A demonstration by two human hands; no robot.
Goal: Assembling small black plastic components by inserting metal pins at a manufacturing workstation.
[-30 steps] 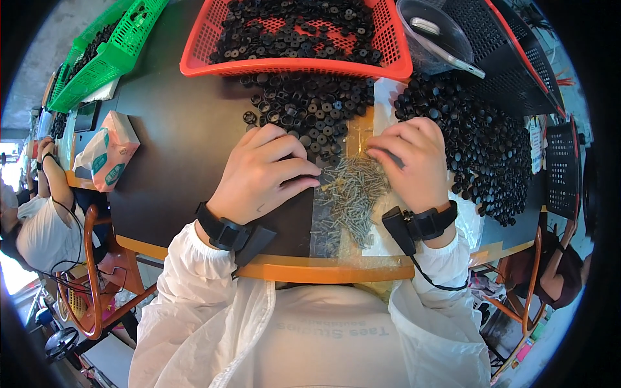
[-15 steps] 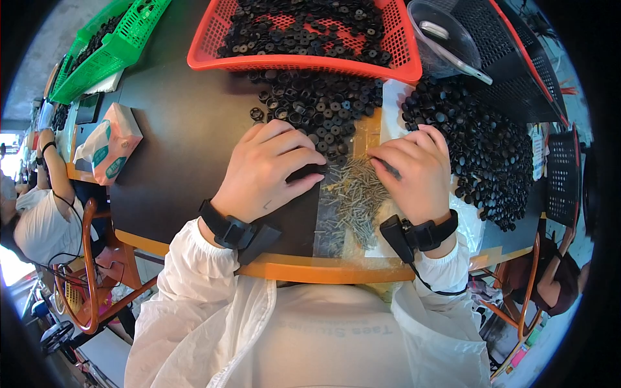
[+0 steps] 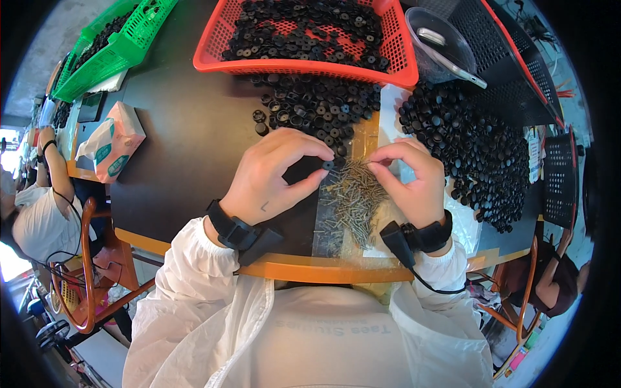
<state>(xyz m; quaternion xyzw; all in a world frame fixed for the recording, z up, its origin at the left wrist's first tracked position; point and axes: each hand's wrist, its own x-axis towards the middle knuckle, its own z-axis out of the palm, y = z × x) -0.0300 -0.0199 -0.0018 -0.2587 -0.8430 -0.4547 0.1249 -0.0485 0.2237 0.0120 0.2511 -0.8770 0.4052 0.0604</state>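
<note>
My left hand (image 3: 265, 171) pinches a small black disc with a centre hole (image 3: 328, 165) between thumb and fingertips. Across from it my right hand (image 3: 414, 174) has thumb and forefinger together at the edge of a pile of metal screws (image 3: 357, 200). A screw seems to be in that pinch, only its tip showing. Just beyond the left hand spreads a heap of black perforated discs (image 3: 323, 107). Beyond the right hand lies a larger heap of glossy black round caps (image 3: 485, 155).
A red basket (image 3: 304, 66) of black discs stands at the far side. Right of it are a clear tub (image 3: 446, 61) and black crates (image 3: 517, 90). A tissue box (image 3: 126, 142) and green basket (image 3: 123, 55) lie left. Other people sit at both sides.
My left fingers have turned, bringing the black disc into sight. My right hand has moved slightly down and left, its thumb and forefinger now closed together over the screws.
</note>
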